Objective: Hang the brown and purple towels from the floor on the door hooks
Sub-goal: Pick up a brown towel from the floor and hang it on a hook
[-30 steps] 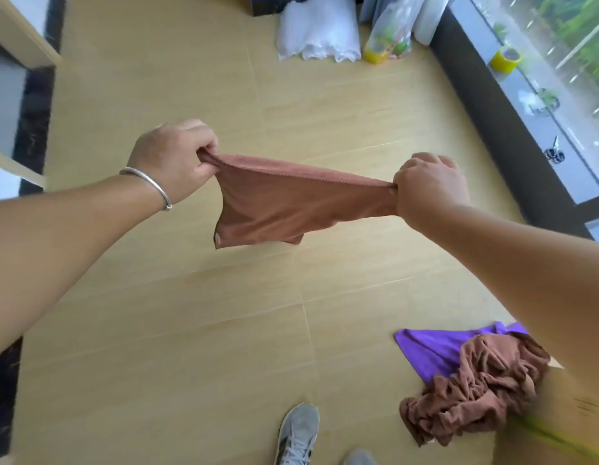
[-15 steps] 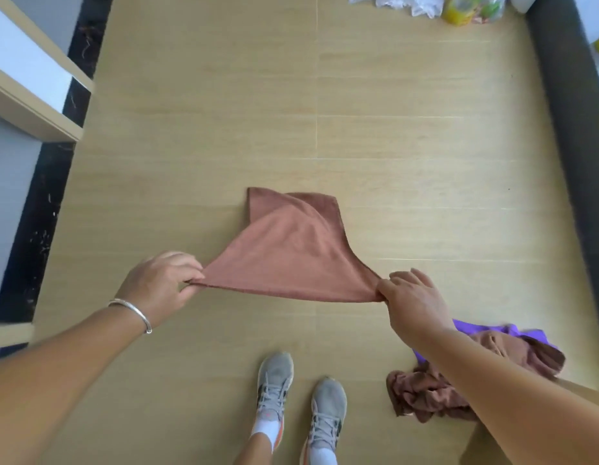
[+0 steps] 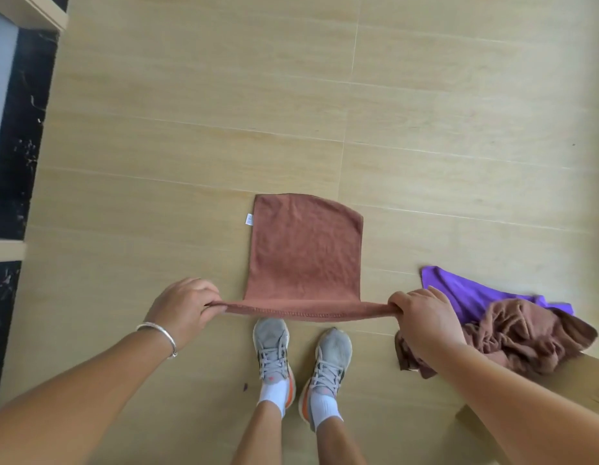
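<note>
A brown towel [image 3: 304,250] is stretched flat in front of my feet, its far part lying on the wooden floor, a small white label at its left edge. My left hand [image 3: 182,305], with a silver bangle on the wrist, pinches the towel's near left corner. My right hand [image 3: 422,317] pinches the near right corner, so the near hem is pulled taut between them. To the right on the floor lies a purple towel [image 3: 459,290], with a crumpled brown towel [image 3: 512,337] heaped on its near part. No door hooks are in view.
My two grey sneakers [image 3: 301,350] stand just below the taut hem. A cardboard box [image 3: 579,380] sits at the lower right under the crumpled heap. A black marble strip [image 3: 19,135] and pale door frames run along the left edge.
The brown towel went from held up in the air to spread out over the floor; both hands dropped low and moved apart, and my view tilted down to my feet.
</note>
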